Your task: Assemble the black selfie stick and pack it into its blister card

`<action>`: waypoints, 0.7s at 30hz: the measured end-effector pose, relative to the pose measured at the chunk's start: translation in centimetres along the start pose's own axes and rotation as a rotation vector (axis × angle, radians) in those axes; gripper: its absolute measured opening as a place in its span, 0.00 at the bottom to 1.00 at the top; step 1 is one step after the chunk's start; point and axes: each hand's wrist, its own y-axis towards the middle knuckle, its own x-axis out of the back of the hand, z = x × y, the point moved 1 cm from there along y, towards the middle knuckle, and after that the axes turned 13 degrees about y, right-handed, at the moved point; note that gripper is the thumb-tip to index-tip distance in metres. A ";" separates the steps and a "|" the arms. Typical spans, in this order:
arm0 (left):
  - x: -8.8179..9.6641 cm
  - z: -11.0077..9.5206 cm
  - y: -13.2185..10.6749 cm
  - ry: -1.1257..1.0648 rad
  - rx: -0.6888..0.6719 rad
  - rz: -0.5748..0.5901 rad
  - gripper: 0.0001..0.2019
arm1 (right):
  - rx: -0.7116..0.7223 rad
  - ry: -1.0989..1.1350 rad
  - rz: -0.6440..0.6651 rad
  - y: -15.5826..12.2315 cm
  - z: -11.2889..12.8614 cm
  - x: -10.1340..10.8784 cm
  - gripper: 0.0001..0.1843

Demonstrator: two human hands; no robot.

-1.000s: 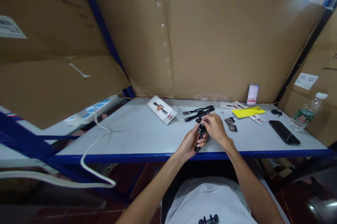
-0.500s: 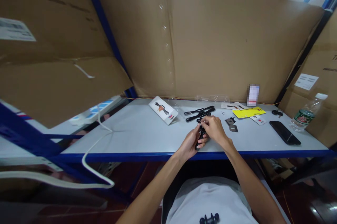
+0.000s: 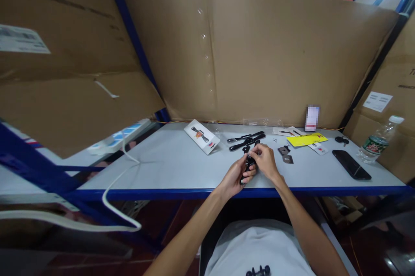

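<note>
Both my hands meet over the front of a pale table. My left hand is closed around the lower end of a small black tool, held upright. My right hand is closed on its upper end, fingers pinched at the top. What sits between those fingertips is too small to make out. Just behind my hands lie two long black handle parts on the table.
A white product card lies left of the parts. Grey metal pieces, a yellow card, a black phone, keys and a water bottle sit to the right. A power strip and white cable are at left. Cardboard walls surround.
My hands have stayed together on the black tool, with small finger shifts at its top. The view has tilted slightly.
</note>
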 end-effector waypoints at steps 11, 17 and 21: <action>0.0 -0.2 -0.2 -0.017 0.062 -0.031 0.19 | 0.032 -0.056 -0.097 -1.3 -0.1 0.2 0.07; 0.9 0.2 0.2 -0.003 0.027 0.008 0.19 | 0.053 -0.104 -0.079 -1.3 -0.2 0.1 0.04; 1.0 0.3 0.2 -0.020 0.004 0.015 0.21 | 0.073 -0.139 -0.063 -1.4 -0.2 0.0 0.04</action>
